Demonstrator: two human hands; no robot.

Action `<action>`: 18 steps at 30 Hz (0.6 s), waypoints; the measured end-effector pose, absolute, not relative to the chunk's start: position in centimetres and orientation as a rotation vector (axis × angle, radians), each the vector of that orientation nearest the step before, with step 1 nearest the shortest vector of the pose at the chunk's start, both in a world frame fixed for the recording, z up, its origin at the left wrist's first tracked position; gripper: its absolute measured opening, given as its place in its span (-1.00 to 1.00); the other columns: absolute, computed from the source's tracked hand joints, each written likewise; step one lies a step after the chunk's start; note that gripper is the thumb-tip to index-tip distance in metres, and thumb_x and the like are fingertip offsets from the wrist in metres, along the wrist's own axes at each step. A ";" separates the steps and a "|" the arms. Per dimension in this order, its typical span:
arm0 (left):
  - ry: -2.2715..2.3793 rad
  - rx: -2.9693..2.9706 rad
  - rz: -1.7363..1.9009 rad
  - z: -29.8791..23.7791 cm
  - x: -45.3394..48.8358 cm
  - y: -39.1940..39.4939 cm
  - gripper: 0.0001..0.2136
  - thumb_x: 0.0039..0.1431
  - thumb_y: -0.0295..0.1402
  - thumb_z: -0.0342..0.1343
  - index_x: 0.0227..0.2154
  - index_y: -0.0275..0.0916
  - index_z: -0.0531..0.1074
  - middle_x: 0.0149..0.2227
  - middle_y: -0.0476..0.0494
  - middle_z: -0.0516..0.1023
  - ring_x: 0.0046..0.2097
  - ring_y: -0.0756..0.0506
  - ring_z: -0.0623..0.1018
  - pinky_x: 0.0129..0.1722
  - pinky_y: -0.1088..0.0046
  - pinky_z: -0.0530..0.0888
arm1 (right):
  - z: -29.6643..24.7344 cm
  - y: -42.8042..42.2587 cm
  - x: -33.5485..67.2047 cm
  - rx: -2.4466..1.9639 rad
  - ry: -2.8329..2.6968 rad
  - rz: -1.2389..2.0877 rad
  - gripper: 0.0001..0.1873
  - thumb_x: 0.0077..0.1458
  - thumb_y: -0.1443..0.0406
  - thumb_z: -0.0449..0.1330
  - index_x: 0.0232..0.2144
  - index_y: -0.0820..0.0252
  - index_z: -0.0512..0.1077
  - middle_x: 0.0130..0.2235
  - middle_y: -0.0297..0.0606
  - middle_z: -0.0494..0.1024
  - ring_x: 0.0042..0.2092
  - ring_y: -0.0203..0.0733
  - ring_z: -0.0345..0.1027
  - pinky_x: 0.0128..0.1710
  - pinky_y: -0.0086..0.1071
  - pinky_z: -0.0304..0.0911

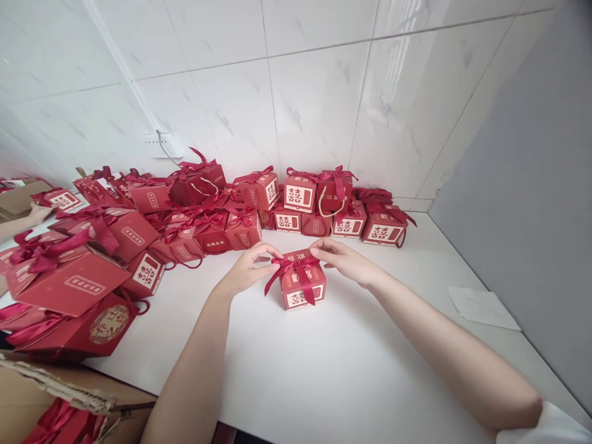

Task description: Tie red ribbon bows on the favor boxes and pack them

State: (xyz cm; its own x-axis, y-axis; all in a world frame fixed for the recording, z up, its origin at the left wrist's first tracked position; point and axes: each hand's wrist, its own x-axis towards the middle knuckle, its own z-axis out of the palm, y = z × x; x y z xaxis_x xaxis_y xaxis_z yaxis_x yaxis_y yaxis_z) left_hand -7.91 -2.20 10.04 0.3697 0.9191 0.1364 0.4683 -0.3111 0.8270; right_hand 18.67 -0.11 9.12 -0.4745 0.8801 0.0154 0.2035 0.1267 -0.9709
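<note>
A small red gift box (291,282) with white double-happiness panels stands upright on the white table before me. Tied over its top is a dark red ribbon bow (303,271), its tails hanging down the front. My left hand (250,268) comes in from the left, thumb and index finger closed on the bow's left loop. From the other side my right hand (341,256) has its bent fingers at the bow's right side, by the box's top edge. Its fingertips partly hide what they pinch.
Finished-looking red boxes (298,194) stand stacked along the tiled wall. More large boxes (74,280) pile up at left, above an open carton (55,388). A white paper (483,307) lies at right beside a grey panel (518,185). Another person's hand (39,214) is at far left.
</note>
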 end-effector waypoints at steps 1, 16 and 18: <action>1.218 1.925 0.829 10.0 -7.9 -2.1 -0.84 0.17 -0.21 0.17 -0.27 -0.17 0.48 -0.15 -0.11 0.40 -0.01 -0.13 0.45 0.14 0.27 0.32 | 8.9 0.0 18.6 -0.987 -1.780 1.390 -0.65 0.13 0.00 0.20 -0.25 0.14 0.39 -0.13 -0.26 0.51 -0.08 -0.14 0.35 -0.05 -0.26 0.22; 1.426 1.750 0.956 8.7 -5.3 -2.1 -0.68 0.19 -0.06 0.11 -0.47 -0.23 0.39 -0.29 -0.06 0.32 -0.17 -0.11 0.42 -0.05 0.35 0.33 | 9.0 -0.4 18.4 -0.827 -1.842 1.470 -0.52 0.10 -0.10 0.20 -0.49 0.20 0.43 -0.27 -0.27 0.48 -0.21 -0.17 0.34 -0.16 -0.31 0.24; 1.415 1.731 0.933 8.8 -5.4 -2.1 -0.67 0.18 -0.05 0.12 -0.48 -0.23 0.38 -0.28 -0.07 0.33 -0.16 -0.11 0.42 -0.05 0.34 0.33 | 9.1 -0.4 18.4 -0.856 -1.831 1.483 -0.51 0.11 -0.12 0.18 -0.47 0.20 0.45 -0.29 -0.26 0.50 -0.21 -0.15 0.35 -0.16 -0.29 0.26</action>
